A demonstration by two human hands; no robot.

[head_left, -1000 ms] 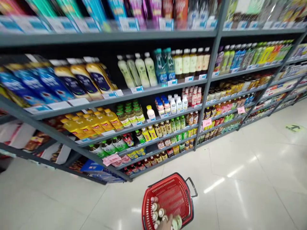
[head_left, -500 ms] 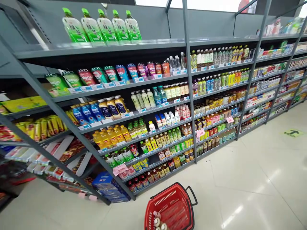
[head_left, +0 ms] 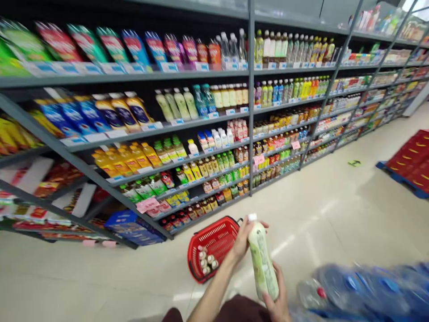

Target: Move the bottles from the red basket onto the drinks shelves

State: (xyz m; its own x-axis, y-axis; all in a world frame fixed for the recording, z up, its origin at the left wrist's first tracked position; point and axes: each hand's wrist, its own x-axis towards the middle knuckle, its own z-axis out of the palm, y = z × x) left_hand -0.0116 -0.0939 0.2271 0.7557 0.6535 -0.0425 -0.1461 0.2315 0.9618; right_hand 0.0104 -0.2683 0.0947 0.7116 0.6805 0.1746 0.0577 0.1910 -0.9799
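Note:
A pale green drink bottle [head_left: 262,264] with a white cap is held tilted in front of me, its cap end pointing away. My left hand [head_left: 243,239] wraps round it just below the cap, with fingertips showing on the far side. Near the base, my right hand [head_left: 279,293] grips the bottle with the thumb on the front. Beyond my left forearm a red shopping basket [head_left: 196,235] stands on the floor. Several white-capped bottles [head_left: 208,259] are inside it, at its near left end.
Shelving [head_left: 251,134] full of drinks runs along the far side. A blue carton [head_left: 134,228] stands at its left foot. Large blue water jugs [head_left: 365,286] are at the lower right. Red crates [head_left: 410,156] on a blue pallet stand farther right.
Both my hands have come into view, holding the pale green bottle. The view has tipped downward, showing more floor, the water jugs and the red crates. More of the basket's inside shows.

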